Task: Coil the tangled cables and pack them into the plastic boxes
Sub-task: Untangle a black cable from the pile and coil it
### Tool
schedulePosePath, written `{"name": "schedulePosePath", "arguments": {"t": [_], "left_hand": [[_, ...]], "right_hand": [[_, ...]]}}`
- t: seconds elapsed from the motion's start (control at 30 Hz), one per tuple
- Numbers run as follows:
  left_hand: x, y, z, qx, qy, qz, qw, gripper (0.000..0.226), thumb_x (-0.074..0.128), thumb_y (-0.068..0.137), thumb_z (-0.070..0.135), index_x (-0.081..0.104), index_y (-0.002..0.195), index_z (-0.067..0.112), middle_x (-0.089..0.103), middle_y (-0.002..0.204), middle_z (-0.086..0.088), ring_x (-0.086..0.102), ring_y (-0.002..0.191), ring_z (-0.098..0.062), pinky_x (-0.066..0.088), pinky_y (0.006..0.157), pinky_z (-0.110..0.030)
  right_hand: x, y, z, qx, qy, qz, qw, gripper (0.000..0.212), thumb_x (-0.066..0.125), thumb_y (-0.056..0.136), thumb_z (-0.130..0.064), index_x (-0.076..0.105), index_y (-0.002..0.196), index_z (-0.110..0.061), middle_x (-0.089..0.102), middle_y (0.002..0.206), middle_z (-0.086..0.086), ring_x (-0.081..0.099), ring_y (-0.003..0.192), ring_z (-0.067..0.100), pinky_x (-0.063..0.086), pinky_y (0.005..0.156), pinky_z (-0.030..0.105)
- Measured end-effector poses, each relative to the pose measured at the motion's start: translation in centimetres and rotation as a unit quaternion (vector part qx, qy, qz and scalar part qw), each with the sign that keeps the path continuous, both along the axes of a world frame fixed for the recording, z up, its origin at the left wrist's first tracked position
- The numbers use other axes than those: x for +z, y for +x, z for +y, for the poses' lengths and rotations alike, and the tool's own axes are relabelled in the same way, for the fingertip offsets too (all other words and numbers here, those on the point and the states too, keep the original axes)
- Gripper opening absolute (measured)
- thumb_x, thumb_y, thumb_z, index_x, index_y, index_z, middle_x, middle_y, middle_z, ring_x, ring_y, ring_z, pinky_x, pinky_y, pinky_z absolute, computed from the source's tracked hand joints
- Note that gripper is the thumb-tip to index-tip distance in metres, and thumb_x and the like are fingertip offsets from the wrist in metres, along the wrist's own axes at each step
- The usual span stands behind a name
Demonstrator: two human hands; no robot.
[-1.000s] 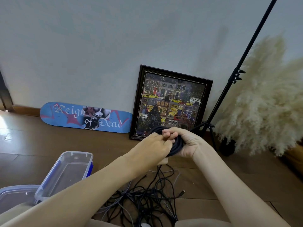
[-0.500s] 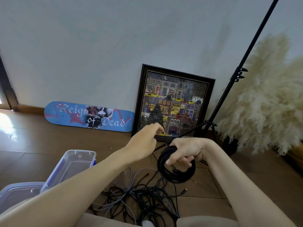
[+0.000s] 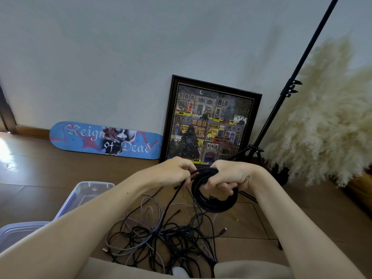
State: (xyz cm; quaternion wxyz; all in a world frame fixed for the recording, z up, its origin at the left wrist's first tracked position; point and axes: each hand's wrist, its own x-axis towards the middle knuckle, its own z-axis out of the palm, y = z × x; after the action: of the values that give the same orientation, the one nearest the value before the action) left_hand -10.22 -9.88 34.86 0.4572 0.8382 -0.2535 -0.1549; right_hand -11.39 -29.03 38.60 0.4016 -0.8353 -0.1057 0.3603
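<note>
My right hand grips a black cable coil through its loops, held above the floor. My left hand pinches the loose strand of that same cable right beside the coil's top; the strand runs down from there into a tangled pile of black and grey cables on the wooden floor between my knees. A clear plastic box with blue latches stands open at the left, and a second clear box sits at the lower left, partly behind my left forearm.
A blue skateboard deck and a framed picture lean on the wall. A black tripod stand rises at the right beside pampas grass. My knees fill the bottom edge.
My left hand has come back from the left to the top of the coil with the strand. The coil in my right hand has risen slightly.
</note>
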Motion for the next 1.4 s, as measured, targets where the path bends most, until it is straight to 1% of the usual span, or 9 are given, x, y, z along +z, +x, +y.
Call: {"name": "schedulePosePath", "arguments": {"t": [0.07, 0.17, 0.3, 0.47, 0.73, 0.83, 1.1, 1.27, 1.4], "left_hand": [[0.6, 0.0, 0.1, 0.018, -0.061, 0.016, 0.998, 0.022, 0.048, 0.088, 0.0, 0.063, 0.1, 0.011, 0.06, 0.071, 0.002, 0.055, 0.069, -0.007, 0.044, 0.066, -0.011], [0.9, 0.2, 0.4, 0.04, -0.143, 0.031, 0.988, 0.008, 0.052, 0.096, 0.016, 0.055, 0.102, 0.011, 0.049, 0.059, 0.0, 0.048, 0.052, -0.01, 0.047, 0.052, -0.019], [0.4, 0.6, 0.6, 0.055, -0.166, 0.037, 0.984, 0.011, 0.051, 0.097, 0.021, 0.052, 0.091, 0.011, 0.042, 0.048, 0.004, 0.038, 0.042, -0.009, 0.04, 0.042, -0.025], [-0.1, 0.9, 0.3, 0.076, -0.198, 0.058, 0.976, 0.014, 0.047, 0.099, 0.021, 0.056, 0.093, 0.012, 0.046, 0.051, 0.001, 0.04, 0.04, -0.01, 0.039, 0.042, -0.024], [-1.6, 0.8, -0.5, 0.087, -0.132, 0.08, 0.984, 0.035, 0.031, 0.103, 0.013, 0.044, 0.136, 0.015, 0.053, 0.059, -0.007, 0.046, 0.041, -0.009, 0.045, 0.046, -0.024], [-1.9, 0.3, -1.3, 0.083, -0.103, 0.09, 0.987, 0.041, 0.029, 0.103, 0.012, 0.034, 0.143, 0.018, 0.058, 0.061, -0.004, 0.05, 0.042, -0.008, 0.04, 0.043, -0.017], [-1.8, -1.0, -2.5, 0.104, -0.117, 0.154, 0.976, 0.044, 0.033, 0.101, 0.006, 0.031, 0.145, 0.015, 0.059, 0.071, -0.005, 0.052, 0.055, -0.011, 0.037, 0.039, -0.013], [-1.6, -1.3, -2.2, 0.125, -0.111, 0.159, 0.973, 0.029, 0.035, 0.1, 0.002, 0.047, 0.125, 0.004, 0.059, 0.072, -0.008, 0.052, 0.055, -0.011, 0.046, 0.046, -0.016], [-1.3, -0.9, -1.9, 0.168, -0.122, 0.183, 0.961, 0.021, 0.04, 0.1, 0.011, 0.057, 0.102, 0.0, 0.061, 0.069, -0.01, 0.058, 0.058, -0.015, 0.044, 0.048, -0.019]], "right_hand": [[0.1, 0.1, -0.4, -0.058, 0.075, -0.001, 0.995, 0.048, 0.055, 0.089, 0.002, 0.05, 0.044, -0.014, 0.038, 0.034, -0.003, 0.027, 0.029, 0.007, 0.028, 0.041, 0.022], [0.1, 0.3, -0.8, -0.127, 0.173, -0.002, 0.977, 0.048, 0.056, 0.089, 0.002, 0.053, 0.045, -0.015, 0.036, 0.034, -0.005, 0.024, 0.026, 0.003, 0.025, 0.034, 0.016], [0.3, -0.1, 0.2, -0.178, 0.262, 0.045, 0.947, 0.011, 0.062, 0.079, -0.009, 0.064, 0.071, -0.002, 0.035, 0.035, -0.006, 0.025, 0.024, 0.0, 0.024, 0.03, 0.013], [0.4, 0.2, 0.8, -0.249, 0.321, 0.081, 0.91, 0.032, 0.063, 0.075, -0.031, 0.062, 0.073, 0.0, 0.034, 0.035, -0.008, 0.026, 0.022, 0.002, 0.023, 0.028, 0.012], [-0.1, 0.7, 0.2, -0.428, 0.56, 0.166, 0.69, 0.05, 0.067, 0.076, -0.042, 0.062, 0.088, 0.006, 0.041, 0.042, -0.007, 0.034, 0.026, 0.002, 0.028, 0.033, 0.01], [-0.1, 1.0, 0.5, -0.435, 0.62, 0.132, 0.64, 0.051, 0.06, 0.089, -0.043, 0.059, 0.095, 0.008, 0.044, 0.048, -0.003, 0.037, 0.031, 0.003, 0.036, 0.036, 0.011], [0.3, 1.0, 0.9, -0.374, 0.676, 0.083, 0.63, 0.027, 0.044, 0.1, -0.023, 0.043, 0.116, -0.001, 0.053, 0.076, 0.01, 0.048, 0.054, 0.014, 0.047, 0.072, 0.028], [0.4, 0.9, 1.0, -0.363, 0.648, 0.056, 0.667, 0.012, 0.04, 0.1, -0.012, 0.039, 0.109, -0.004, 0.054, 0.071, 0.009, 0.046, 0.051, 0.012, 0.045, 0.074, 0.027], [0.3, 1.0, 0.9, -0.381, 0.66, 0.048, 0.646, 0.006, 0.04, 0.1, -0.01, 0.042, 0.103, -0.005, 0.052, 0.072, 0.009, 0.046, 0.053, 0.013, 0.045, 0.074, 0.028]]}}
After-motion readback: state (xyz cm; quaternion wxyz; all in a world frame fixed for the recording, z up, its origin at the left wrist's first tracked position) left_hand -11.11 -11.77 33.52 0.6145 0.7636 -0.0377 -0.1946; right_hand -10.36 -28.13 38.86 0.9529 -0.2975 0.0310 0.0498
